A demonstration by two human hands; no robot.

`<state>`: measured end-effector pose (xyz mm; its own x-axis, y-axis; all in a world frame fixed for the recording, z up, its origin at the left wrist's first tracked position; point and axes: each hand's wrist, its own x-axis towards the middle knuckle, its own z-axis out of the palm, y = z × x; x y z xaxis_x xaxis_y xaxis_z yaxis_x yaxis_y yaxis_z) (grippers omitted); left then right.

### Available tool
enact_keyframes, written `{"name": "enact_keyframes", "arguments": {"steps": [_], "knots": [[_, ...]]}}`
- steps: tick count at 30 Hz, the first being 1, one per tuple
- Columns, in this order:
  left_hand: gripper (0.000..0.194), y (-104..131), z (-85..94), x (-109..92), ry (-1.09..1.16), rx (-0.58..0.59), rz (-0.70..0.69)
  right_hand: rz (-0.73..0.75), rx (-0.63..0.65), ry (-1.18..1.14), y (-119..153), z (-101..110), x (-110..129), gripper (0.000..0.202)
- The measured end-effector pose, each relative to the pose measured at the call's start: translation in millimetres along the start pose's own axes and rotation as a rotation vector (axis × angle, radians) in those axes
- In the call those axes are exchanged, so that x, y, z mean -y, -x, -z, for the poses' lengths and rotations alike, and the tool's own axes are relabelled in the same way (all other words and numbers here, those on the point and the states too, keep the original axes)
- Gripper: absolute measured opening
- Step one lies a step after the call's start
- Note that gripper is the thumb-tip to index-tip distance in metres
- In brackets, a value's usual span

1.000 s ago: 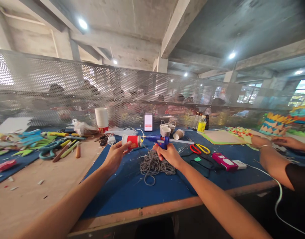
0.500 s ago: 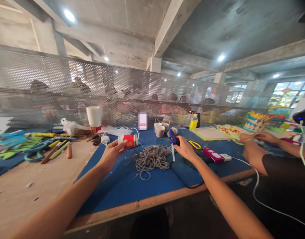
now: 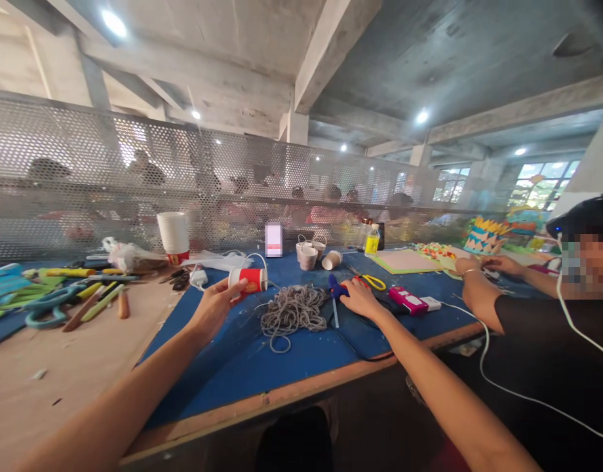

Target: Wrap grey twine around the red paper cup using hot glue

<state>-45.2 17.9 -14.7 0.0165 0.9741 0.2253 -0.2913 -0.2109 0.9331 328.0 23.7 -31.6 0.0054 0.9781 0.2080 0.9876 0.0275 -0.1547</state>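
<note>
Now a paper cup (image 3: 255,278) with a red band is gripped by the left hand (image 3: 225,292), pinched between thumb and fingers, and is held on its side above the blue tabletop (image 3: 223,370). By the right hand (image 3: 358,298) a blue glue gun (image 3: 335,286) is touched, well apart from the cup; whether its handle is firmly grasped or already loosened cannot be told.

A second ago the gun's nozzle was pointed at the cup from close by. Since then the gun has been swung away to the right and lowered toward the tabletop, with its glue stick (image 3: 335,314) directed at the near edge, while the cup has been kept in the same pinch. The cup is thereby left clear of the nozzle, and it is judged that no glue is being applied at this moment.

Between the two grips a loose heap of grey cord (image 3: 295,308) is seen, touched by neither hand. Just left of the cup grip a white plug (image 3: 198,278) is placed, and farther beyond it a stack of paper cups (image 3: 172,231). Beyond the right-hand grip small pale cups (image 3: 308,259) are grouped, with scissors (image 3: 375,282) nearer to that hand. To its right a magenta box (image 3: 407,299) is found, and farther out a co-worker's arm (image 3: 481,301) is extended over the tabletop.
</note>
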Motion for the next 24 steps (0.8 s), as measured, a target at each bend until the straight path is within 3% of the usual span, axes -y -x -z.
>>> {"name": "enact_keyframes", "arguments": {"steps": [5,8,10,13,16,19,24], "knots": [[0.035,0.4,-0.3,0.6,0.004,0.027,-0.03,-0.018,-0.018,0.041,2.3,3.1,-4.2,0.048],[0.032,2.0,-2.2,-0.5,0.007,0.04,-0.026,-0.004,-0.232,0.008,3.1,15.1,7.1,0.042],[0.03,3.5,-3.9,-1.8,0.012,0.045,-0.022,0.11,-0.352,-0.132,3.1,26.8,27.8,0.034],[0.03,5.8,-6.1,-4.3,0.025,0.051,-0.024,0.44,-0.251,-0.508,2.7,41.7,76.2,0.025],[0.029,7.7,-7.3,-7.0,0.023,0.039,-0.025,0.596,-0.09,-0.637,0.5,45.1,125.8,0.039],[0.028,8.4,-7.3,-8.5,0.005,0.027,-0.042,0.603,-0.01,-0.589,-5.9,38.2,155.0,0.044],[0.031,8.3,-6.9,-7.2,0.0,0.017,-0.032,0.537,-0.099,-0.692,-16.4,25.4,159.0,0.007]]}}
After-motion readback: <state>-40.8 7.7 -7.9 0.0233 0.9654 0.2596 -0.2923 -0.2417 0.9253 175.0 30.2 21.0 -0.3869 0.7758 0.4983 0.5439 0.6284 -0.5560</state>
